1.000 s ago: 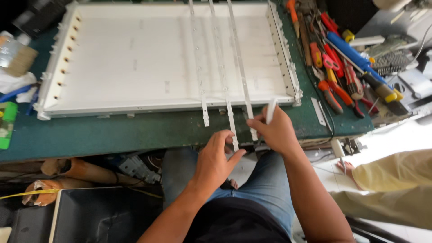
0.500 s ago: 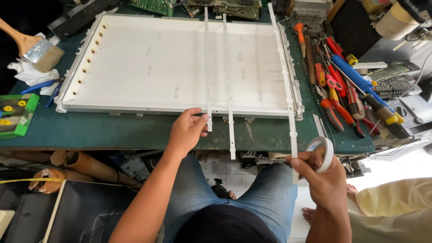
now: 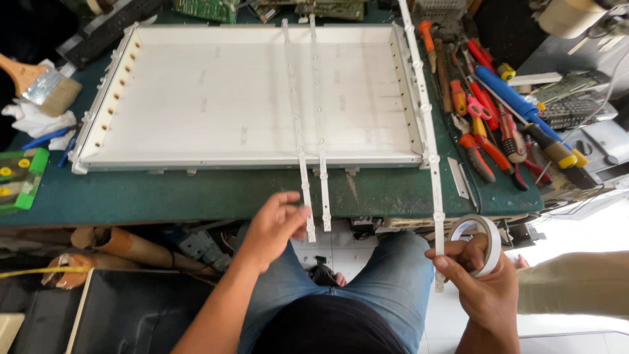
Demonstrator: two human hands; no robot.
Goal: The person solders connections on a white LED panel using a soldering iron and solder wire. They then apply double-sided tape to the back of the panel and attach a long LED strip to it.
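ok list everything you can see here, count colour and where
panel tray: one, white, on the green bench
light strips: two, white, across the tray, ends past the bench edge
third strip: one, white, along the tray's right rim
tape roll: one, white, in the right hand
hand tools: many, mostly red, orange and blue, right of the tray
brush: one, wooden handle, far left
circuit boards: green, top edge
left hand: at the near strip's end
right hand: grips roll and third strip

The left hand (image 3: 274,226) has been drawn back from the panel (image 3: 249,98) edge to the strip (image 3: 306,210) ends; the tape roll (image 3: 477,244) has been lowered slightly.
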